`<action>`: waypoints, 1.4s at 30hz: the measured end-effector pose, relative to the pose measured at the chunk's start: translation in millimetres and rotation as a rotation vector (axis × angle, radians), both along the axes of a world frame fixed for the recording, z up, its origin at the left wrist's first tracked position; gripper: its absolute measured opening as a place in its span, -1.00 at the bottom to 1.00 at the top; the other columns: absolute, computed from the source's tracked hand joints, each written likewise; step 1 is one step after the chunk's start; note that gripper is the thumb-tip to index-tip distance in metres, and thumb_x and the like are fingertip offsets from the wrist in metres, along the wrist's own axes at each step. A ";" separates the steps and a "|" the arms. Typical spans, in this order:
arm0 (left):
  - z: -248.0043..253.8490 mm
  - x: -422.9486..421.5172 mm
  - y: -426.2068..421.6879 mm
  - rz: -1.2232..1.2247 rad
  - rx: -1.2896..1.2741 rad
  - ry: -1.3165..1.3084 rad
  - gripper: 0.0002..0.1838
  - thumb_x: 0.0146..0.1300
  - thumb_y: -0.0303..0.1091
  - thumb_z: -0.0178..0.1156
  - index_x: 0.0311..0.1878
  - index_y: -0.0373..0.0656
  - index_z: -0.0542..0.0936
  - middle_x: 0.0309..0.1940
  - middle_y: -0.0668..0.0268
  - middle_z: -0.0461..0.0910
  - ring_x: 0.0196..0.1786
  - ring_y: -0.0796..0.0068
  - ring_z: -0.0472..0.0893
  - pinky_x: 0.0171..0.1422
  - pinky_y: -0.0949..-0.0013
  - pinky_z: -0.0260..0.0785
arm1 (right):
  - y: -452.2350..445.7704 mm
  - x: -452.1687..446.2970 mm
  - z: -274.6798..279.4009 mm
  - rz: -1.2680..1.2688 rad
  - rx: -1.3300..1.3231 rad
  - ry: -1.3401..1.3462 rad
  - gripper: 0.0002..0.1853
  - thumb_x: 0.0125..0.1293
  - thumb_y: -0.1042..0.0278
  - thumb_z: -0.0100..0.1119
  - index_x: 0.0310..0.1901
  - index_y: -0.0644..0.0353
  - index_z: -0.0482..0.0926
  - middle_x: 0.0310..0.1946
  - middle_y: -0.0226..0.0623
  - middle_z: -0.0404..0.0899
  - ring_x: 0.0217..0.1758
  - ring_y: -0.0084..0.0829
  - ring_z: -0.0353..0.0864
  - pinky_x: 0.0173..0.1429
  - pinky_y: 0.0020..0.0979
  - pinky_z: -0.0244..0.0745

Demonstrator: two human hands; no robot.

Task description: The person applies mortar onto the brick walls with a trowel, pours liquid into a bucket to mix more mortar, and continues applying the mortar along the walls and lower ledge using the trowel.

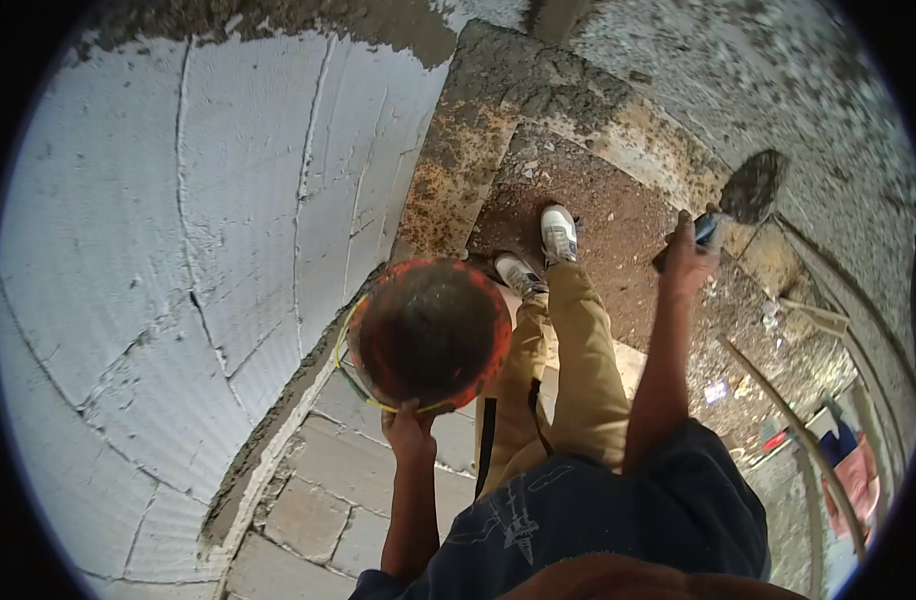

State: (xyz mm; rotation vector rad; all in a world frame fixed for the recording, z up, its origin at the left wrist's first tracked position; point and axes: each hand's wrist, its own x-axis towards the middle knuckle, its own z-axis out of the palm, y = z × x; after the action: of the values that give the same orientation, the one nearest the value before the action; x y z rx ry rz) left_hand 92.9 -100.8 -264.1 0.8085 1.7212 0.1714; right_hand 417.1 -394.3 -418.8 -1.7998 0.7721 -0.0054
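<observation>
My left hand is closed on the near rim of a round orange-red basin, its inside dark and smeared with what looks like wet mortar. The basin is held level beside the block wall, left of my legs. Out to the right, my right hand wraps round the dark handle of a trowel. The trowel's blade is coated in grey mortar and points away from me, near the rough grey wall at the right. How much mortar the basin holds is hard to tell.
A pale block wall with mortar joints rises on the left, grey mortar spread along its far part. Rusty, mortar-splashed boards edge the brown dirt floor under my shoes. A long pole and cloth lie at right.
</observation>
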 end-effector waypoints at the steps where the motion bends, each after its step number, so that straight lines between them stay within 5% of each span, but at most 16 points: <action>1: -3.4 -9.3 -3.0 0.020 -0.007 0.006 -0.41 0.14 -0.64 0.12 0.30 -0.20 0.38 0.03 0.11 0.56 -0.04 0.12 0.70 -0.04 0.04 0.75 | 24.5 -1.9 -26.6 -0.080 -0.057 -0.002 -0.72 0.33 0.35 0.29 0.04 0.17 0.56 -0.44 -0.39 0.56 -0.52 -0.59 0.49 -0.48 -0.51 0.37; 4: -5.4 -21.1 -16.6 0.044 0.028 0.020 -0.42 0.14 -0.64 0.09 0.30 -0.21 0.37 0.03 0.07 0.56 -0.07 0.07 0.71 -0.07 -0.02 0.76 | 141.8 7.1 -145.1 -0.140 -0.155 0.034 -0.71 0.28 0.36 0.30 0.03 0.21 0.61 -0.37 -0.30 0.63 -0.45 -0.52 0.56 -0.39 -0.42 0.47; 6: 0.5 -17.0 -28.0 0.105 0.075 0.058 -0.46 0.14 -0.65 0.10 0.26 -0.20 0.44 0.02 0.13 0.59 -0.07 0.15 0.73 -0.10 0.09 0.77 | 278.6 34.4 -167.2 0.406 0.058 0.158 -0.68 0.24 0.39 0.30 0.03 0.24 0.62 -0.34 -0.22 0.67 -0.41 -0.47 0.60 -0.33 -0.37 0.55; 7: 0.6 -5.1 -32.5 0.126 0.096 0.057 -0.45 0.14 -0.65 0.10 0.26 -0.20 0.43 0.03 0.12 0.59 -0.06 0.15 0.73 -0.09 0.09 0.77 | 331.8 45.0 -128.7 0.647 0.175 0.017 -0.66 0.22 0.40 0.30 0.04 0.26 0.63 -0.33 -0.19 0.69 -0.39 -0.44 0.63 -0.29 -0.34 0.60; 8: 6.0 1.2 -37.3 0.150 0.109 0.066 -0.45 0.14 -0.66 0.09 0.26 -0.21 0.42 0.03 0.11 0.58 -0.06 0.14 0.72 -0.09 0.09 0.77 | 363.8 51.1 -24.5 0.611 0.174 -0.616 -0.59 0.20 0.42 0.28 0.12 0.17 0.60 -0.36 -0.15 0.67 -0.37 -0.42 0.63 -0.26 -0.37 0.58; 9: 18.6 -3.5 -38.4 0.149 0.095 0.097 -0.46 0.15 -0.65 0.09 0.26 -0.20 0.41 0.04 0.10 0.57 -0.03 0.13 0.71 -0.07 0.09 0.76 | 353.7 50.5 106.4 0.623 0.662 -0.299 -0.61 0.19 0.44 0.27 0.09 0.19 0.58 -0.37 -0.12 0.65 -0.37 -0.41 0.63 -0.25 -0.40 0.56; 10: 23.3 -6.5 -38.9 0.149 0.078 0.105 -0.47 0.15 -0.65 0.10 0.25 -0.20 0.41 0.05 0.09 0.55 0.00 0.13 0.69 -0.04 0.09 0.75 | 341.9 46.2 156.8 0.784 0.623 -0.358 -0.64 0.18 0.41 0.28 0.04 0.21 0.57 -0.36 -0.07 0.64 -0.35 -0.35 0.67 -0.25 -0.37 0.55; 16: 87.9 18.3 -60.0 0.229 0.119 -0.113 -0.50 0.16 -0.64 0.11 0.22 -0.21 0.42 0.02 0.14 0.55 -0.01 0.17 0.68 -0.04 0.14 0.74 | 230.5 1.9 222.3 1.188 0.111 -0.106 -0.50 0.32 0.19 0.24 0.21 0.18 0.35 -0.38 0.04 0.63 -0.30 0.09 0.69 -0.17 -0.05 0.57; 21: 110.9 15.8 -87.3 0.178 0.283 -0.293 -0.72 0.17 -0.60 0.18 -0.02 -0.20 0.56 -0.28 0.30 0.62 -0.33 0.40 0.67 -0.26 0.32 0.65 | 135.5 -9.9 268.7 1.907 -0.229 0.099 -0.49 0.31 0.05 0.25 0.24 0.04 0.47 -0.08 0.01 0.66 -0.01 0.07 0.66 0.04 -0.02 0.53; 23: 92.4 1.1 -108.8 0.025 0.347 -0.140 -0.84 0.17 -0.57 0.25 -0.17 -0.17 0.61 -0.42 0.35 0.61 -0.53 0.50 0.57 -0.44 0.40 0.46 | 137.7 -10.3 275.3 2.136 -0.403 -0.253 -0.52 0.25 0.06 0.30 0.22 -0.16 0.58 -0.17 -0.13 0.71 -0.13 -0.01 0.71 0.02 -0.05 0.56; 24: 136.5 36.9 -108.9 0.108 0.343 -0.071 -0.78 0.18 -0.58 0.22 -0.08 -0.22 0.63 -0.36 0.31 0.64 -0.43 0.53 0.60 -0.33 0.36 0.49 | 155.8 -12.5 290.2 2.238 -0.657 -0.062 -0.60 0.25 0.07 0.28 0.14 -0.16 0.63 -0.19 -0.21 0.73 -0.15 -0.06 0.73 0.03 -0.05 0.57; 28: 179.9 54.0 -123.0 -0.010 0.708 -0.126 -0.66 0.22 -0.60 0.15 0.08 -0.29 0.61 -0.27 0.34 0.68 -0.22 0.59 0.60 -0.10 0.41 0.48 | 177.4 -56.9 264.1 2.371 -0.898 -0.747 -0.65 0.17 0.08 0.36 -0.01 -0.06 0.69 -0.35 -0.12 0.72 -0.24 -0.14 0.77 -0.12 -0.06 0.61; 32: 227.9 22.8 -142.3 0.002 0.872 -0.039 -0.62 0.20 -0.63 0.14 0.11 -0.30 0.61 -0.32 0.39 0.65 -0.30 0.64 0.57 -0.18 0.44 0.45 | 182.5 -43.1 387.9 2.264 -0.646 -1.029 -0.70 0.18 0.12 0.33 -0.06 -0.02 0.72 -0.41 -0.13 0.72 -0.25 -0.14 0.77 -0.14 -0.07 0.63; 36: 249.2 -7.4 -181.2 0.194 0.920 -0.190 -0.56 0.16 -0.64 0.15 0.16 -0.30 0.60 -0.40 0.46 0.55 -0.39 0.73 0.48 -0.26 0.52 0.38 | 168.4 -100.1 360.8 2.614 -1.035 -0.926 -0.66 0.22 0.08 0.26 -0.03 0.00 0.72 -0.20 -0.06 0.74 -0.09 -0.12 0.76 -0.01 -0.05 0.65; 40: 291.5 -44.1 -241.3 0.298 1.061 0.035 -0.50 0.12 -0.67 0.12 0.20 -0.31 0.58 -0.30 0.49 0.54 -0.27 0.68 0.51 -0.13 0.49 0.42 | 144.7 -147.5 461.9 2.559 -0.586 -0.891 -0.64 0.24 0.07 0.22 0.01 0.01 0.68 -0.20 -0.07 0.73 -0.07 -0.08 0.74 0.07 -0.06 0.63; 42: 295.3 -63.8 -268.1 0.365 1.045 -0.024 -0.55 0.14 -0.67 0.08 0.15 -0.39 0.57 -0.20 0.40 0.62 -0.18 0.60 0.56 -0.06 0.45 0.45 | 132.0 -190.2 394.4 2.418 -0.453 -1.307 -0.76 0.22 0.16 0.27 -0.09 -0.05 0.68 -0.35 -0.18 0.68 -0.21 -0.08 0.72 0.05 -0.03 0.60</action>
State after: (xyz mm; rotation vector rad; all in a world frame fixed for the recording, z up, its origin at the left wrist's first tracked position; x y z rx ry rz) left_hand 29.1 -368.8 31.2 1.1913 1.6934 1.3999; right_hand 226.9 -262.2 -24.4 -1.4605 -2.4750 0.2074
